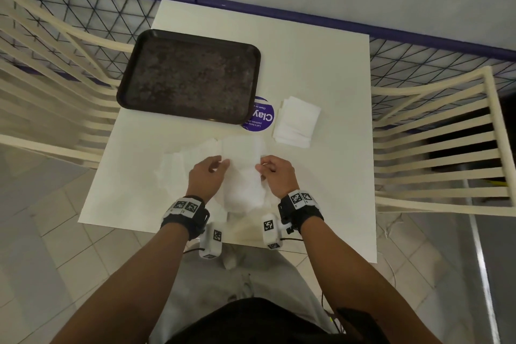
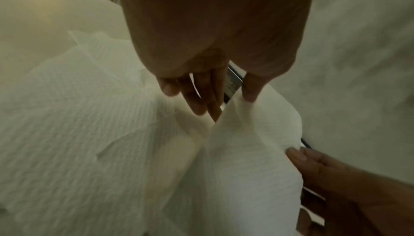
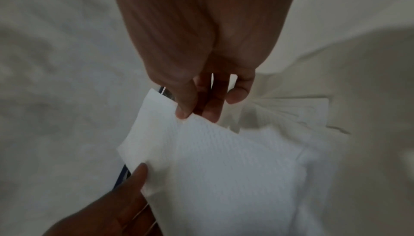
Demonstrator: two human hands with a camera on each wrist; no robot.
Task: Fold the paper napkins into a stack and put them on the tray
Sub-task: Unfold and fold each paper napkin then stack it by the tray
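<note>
One white paper napkin (image 1: 242, 158) is held up at the centre of the head view, pinched at its left edge by the left hand (image 1: 205, 176) and at its right edge by the right hand (image 1: 275, 174). In the left wrist view the napkin's edge is nipped between the left thumb and forefinger, the other fingers (image 2: 195, 101) being loosely extended. In the right wrist view the same kind of thumb-and-finger pinch is seen on the opposite edge, with the remaining fingers half curled. Loose unfolded napkins (image 1: 178, 167) are spread under and to the left of the hands; their number cannot be counted, as the sheets overlap. One stack of folded napkins (image 1: 297, 121) lies right of centre, its sheets too close to be counted. One dark tray (image 1: 190, 75) is seen at upper left of centre, partly covering one round purple sticker (image 1: 261, 120). All rests on one white table (image 1: 321, 70). Two cream slatted chairs (image 1: 444, 142) are placed at the frame's left and right edges.
</note>
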